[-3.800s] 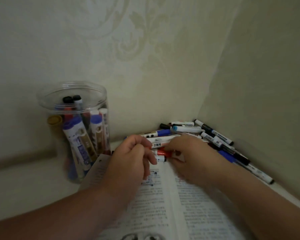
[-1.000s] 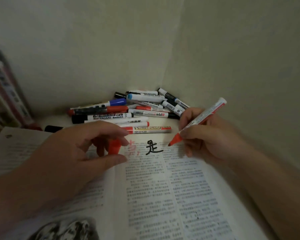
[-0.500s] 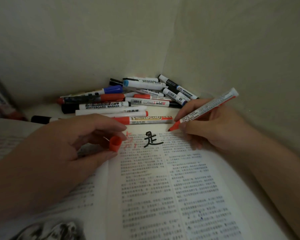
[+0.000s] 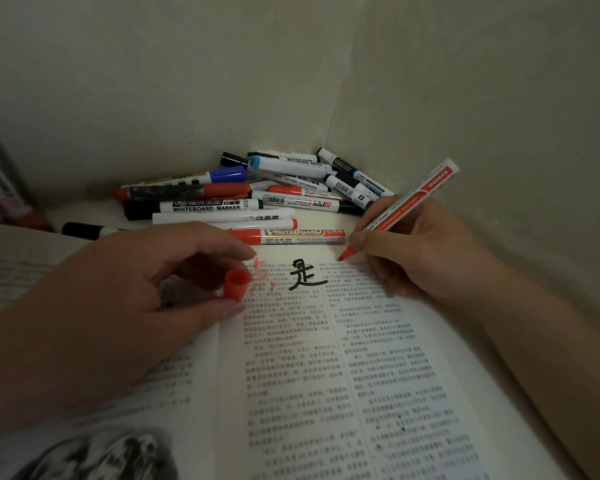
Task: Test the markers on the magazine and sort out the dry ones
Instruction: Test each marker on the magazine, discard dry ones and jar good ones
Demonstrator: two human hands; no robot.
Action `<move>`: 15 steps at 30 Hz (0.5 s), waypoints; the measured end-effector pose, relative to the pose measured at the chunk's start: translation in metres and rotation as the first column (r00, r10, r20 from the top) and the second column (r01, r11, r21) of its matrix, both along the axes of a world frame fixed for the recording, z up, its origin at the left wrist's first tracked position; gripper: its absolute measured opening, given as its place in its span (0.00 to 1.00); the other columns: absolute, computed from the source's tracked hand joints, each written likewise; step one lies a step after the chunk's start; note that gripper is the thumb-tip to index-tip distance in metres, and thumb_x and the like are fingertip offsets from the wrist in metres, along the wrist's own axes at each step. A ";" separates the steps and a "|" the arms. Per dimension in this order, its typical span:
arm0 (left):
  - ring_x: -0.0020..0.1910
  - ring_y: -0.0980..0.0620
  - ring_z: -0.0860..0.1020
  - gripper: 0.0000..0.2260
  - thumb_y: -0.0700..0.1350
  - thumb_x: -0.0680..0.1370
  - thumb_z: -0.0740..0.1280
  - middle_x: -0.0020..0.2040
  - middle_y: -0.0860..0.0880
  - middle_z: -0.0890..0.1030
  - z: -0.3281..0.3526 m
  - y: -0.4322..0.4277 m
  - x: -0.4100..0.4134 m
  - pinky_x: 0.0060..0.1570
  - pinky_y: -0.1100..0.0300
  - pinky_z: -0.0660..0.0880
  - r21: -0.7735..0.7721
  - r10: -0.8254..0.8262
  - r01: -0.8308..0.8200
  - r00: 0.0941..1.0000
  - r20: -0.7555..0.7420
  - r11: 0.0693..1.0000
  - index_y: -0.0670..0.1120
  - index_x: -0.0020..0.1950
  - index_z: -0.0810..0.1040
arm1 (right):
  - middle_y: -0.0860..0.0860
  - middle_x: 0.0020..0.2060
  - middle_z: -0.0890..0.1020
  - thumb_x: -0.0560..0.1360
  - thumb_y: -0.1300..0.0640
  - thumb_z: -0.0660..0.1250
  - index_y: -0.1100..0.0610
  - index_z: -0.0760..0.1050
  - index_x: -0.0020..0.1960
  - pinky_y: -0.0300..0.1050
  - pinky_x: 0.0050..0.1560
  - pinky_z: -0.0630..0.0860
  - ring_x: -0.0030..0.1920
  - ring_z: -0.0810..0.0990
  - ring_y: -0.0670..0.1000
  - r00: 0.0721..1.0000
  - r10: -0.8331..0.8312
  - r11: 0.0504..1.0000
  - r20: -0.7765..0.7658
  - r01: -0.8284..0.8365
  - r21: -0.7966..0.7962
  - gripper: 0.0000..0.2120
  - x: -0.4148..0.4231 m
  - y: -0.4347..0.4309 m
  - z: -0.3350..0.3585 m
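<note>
**Red marker poised at the magazine's top margin**

Red ink is at your right hand [image 4: 426, 251]: its grip is closed round the barrel of an uncapped red marker [image 4: 409, 199], held like a pen and slanting up and away from the magazine [image 4: 326, 375]. The tip sits at the top margin of the right-hand page; whether it touches the paper is unclear. Your left hand [image 4: 146, 282] lies over the magazine's left page, its grip narrow, pinching the red cap [image 4: 236, 285] between thumb and a finger just beside the fold. In the margin between cap and tip are a faint red scribble [image 4: 260, 277] and a bold black character [image 4: 305, 277]. Beyond the magazine's top edge, a pile of capped markers [image 4: 257, 202] lies on the pale surface [image 4: 84, 209], pushed into the wall corner. The nearest, a red WHITEBOARD marker [image 4: 291, 236], runs along that edge.
</note>
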State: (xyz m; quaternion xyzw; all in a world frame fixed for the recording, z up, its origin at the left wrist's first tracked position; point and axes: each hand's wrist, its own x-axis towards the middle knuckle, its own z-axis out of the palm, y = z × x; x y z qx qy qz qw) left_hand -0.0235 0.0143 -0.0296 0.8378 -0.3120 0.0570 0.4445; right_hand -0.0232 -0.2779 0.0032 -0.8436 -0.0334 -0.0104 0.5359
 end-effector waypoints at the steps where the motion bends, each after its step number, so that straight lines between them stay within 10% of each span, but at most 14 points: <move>1: 0.49 0.63 0.83 0.18 0.60 0.68 0.72 0.50 0.66 0.83 0.000 -0.001 -0.001 0.49 0.61 0.80 -0.008 -0.001 0.002 1.000 0.006 1.000 0.69 0.56 0.77 | 0.60 0.25 0.74 0.77 0.63 0.71 0.64 0.80 0.40 0.39 0.19 0.68 0.18 0.69 0.52 1.000 0.002 1.000 0.000 -0.002 0.011 0.08 0.001 0.000 0.000; 5: 0.47 0.66 0.82 0.15 0.59 0.67 0.71 0.47 0.66 0.84 -0.001 -0.007 -0.004 0.45 0.76 0.75 -0.128 -0.041 0.035 0.998 -0.044 0.991 0.64 0.53 0.80 | 0.60 0.25 0.74 0.77 0.63 0.70 0.60 0.81 0.37 0.40 0.20 0.69 0.19 0.69 0.54 0.999 0.034 0.999 -0.001 -0.034 0.026 0.09 0.001 0.000 0.000; 15: 0.44 0.67 0.83 0.13 0.58 0.67 0.71 0.45 0.65 0.84 -0.001 -0.012 -0.007 0.43 0.77 0.74 -0.232 -0.101 0.079 0.991 -0.084 0.969 0.62 0.51 0.81 | 0.52 0.28 0.82 0.72 0.69 0.71 0.67 0.75 0.44 0.41 0.23 0.75 0.23 0.74 0.51 0.995 0.088 0.983 -0.036 -0.081 0.164 0.05 -0.001 -0.001 -0.002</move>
